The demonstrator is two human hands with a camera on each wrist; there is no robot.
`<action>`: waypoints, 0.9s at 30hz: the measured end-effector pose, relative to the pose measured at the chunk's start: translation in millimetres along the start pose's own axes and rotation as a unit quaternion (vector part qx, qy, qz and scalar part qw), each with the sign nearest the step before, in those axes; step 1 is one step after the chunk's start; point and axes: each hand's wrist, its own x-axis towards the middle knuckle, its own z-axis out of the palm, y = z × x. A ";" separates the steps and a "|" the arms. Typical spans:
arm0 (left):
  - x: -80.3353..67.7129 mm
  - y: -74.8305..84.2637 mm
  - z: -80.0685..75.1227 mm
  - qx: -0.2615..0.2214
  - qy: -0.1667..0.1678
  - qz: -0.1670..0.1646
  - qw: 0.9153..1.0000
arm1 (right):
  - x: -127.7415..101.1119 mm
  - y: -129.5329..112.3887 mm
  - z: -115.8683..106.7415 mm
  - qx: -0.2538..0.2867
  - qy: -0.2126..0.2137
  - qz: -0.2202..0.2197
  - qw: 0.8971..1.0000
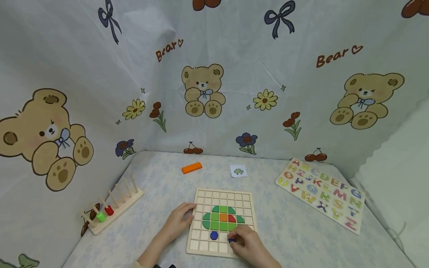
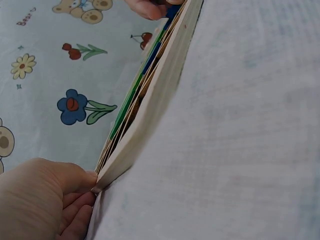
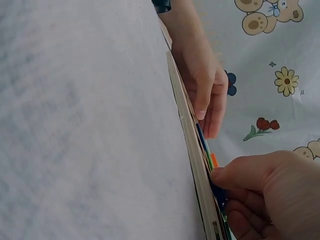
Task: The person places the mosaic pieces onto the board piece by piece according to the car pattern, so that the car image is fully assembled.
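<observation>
We saw the grid board [image 1: 222,222] lying flat, nearly square, no long axis. Right hand [image 1: 247,243] fingers pinched a blue piece [image 1: 231,240]; left hand [image 1: 178,220] fingers, straight, pressed the board's edge.

— What colours sit on the pale wooden grid board [image 1: 249,208]?
— Green tiles [image 1: 214,219] with an orange and a red one in the middle, a blue disc [image 1: 214,235] below.
— And around it?
— An orange block [image 1: 192,168], a multicoloured alphabet board [image 1: 321,191], red and green rings [image 1: 104,213], and a pale bear-and-flower patterned cloth [image 1: 100,93].
</observation>
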 end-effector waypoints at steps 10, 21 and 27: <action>3.1 0.8 -3.5 -0.002 0.000 -0.003 1.000 | 5.4 4.4 2.9 -0.063 0.033 -0.034 0.997; 2.2 -2.7 -2.4 -0.001 -0.007 -0.010 1.000 | 5.5 7.5 4.0 -0.073 0.052 -0.063 0.994; 3.0 -2.2 -3.9 0.004 0.000 -0.002 1.000 | 7.0 8.6 4.4 -0.086 0.062 -0.075 0.992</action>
